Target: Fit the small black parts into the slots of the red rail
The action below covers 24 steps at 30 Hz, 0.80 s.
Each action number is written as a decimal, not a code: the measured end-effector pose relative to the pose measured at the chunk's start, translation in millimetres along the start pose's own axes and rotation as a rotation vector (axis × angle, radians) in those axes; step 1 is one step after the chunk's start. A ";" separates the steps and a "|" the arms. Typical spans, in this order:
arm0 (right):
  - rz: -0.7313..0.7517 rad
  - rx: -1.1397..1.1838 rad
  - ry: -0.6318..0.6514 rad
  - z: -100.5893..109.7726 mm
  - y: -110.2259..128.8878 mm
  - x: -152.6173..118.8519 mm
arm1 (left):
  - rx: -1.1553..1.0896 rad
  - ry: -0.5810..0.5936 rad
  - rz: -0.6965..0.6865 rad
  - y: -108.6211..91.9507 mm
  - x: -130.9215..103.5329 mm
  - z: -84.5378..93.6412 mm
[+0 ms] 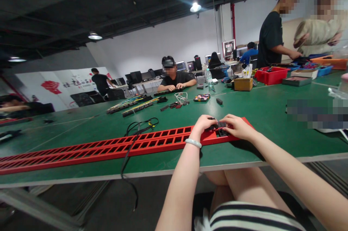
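A long red slotted frame (160,143) lies along the front of the green table. Both my hands are over its right end. My left hand (204,123), with a pale bangle on the wrist, has its fingers curled against a small black part (221,124). From the other side, my right hand (237,126) pinches the same black part. What exactly this part is, I cannot make out, since the fingers cover much of it. A black cable (130,147) crosses the red frame left of my hands and hangs over the table edge.
Beyond the frame lie black strips with yellow wires (141,106), a white cable (181,97), a small tray of parts (202,97) and a black block (219,101). A water bottle (209,78) and red bin (272,75) stand farther back. A co-worker (176,78) sits opposite.
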State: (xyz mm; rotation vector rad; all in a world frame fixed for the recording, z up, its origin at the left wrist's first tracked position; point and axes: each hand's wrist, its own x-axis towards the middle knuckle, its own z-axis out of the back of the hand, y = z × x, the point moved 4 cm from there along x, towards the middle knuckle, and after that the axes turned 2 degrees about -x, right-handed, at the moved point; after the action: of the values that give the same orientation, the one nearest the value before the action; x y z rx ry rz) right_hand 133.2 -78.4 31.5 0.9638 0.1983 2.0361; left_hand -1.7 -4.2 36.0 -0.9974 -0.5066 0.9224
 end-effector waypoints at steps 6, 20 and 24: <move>0.052 0.074 -0.113 3.0 2.5 1.2 | -0.124 0.138 -0.088 -10.5 -4.3 -13.7; 0.033 0.075 -0.071 7.0 4.1 -0.5 | -0.216 0.160 -0.059 -10.9 -6.5 -15.0; 0.007 0.034 -0.061 11.3 -0.2 0.1 | -0.198 0.174 -0.048 -12.9 -8.9 -13.6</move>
State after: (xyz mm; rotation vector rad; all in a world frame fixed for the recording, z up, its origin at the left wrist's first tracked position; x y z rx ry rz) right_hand 141.1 -80.5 39.3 1.0474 0.1972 2.0126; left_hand 8.9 -21.3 41.2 -1.2284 -0.4790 0.7447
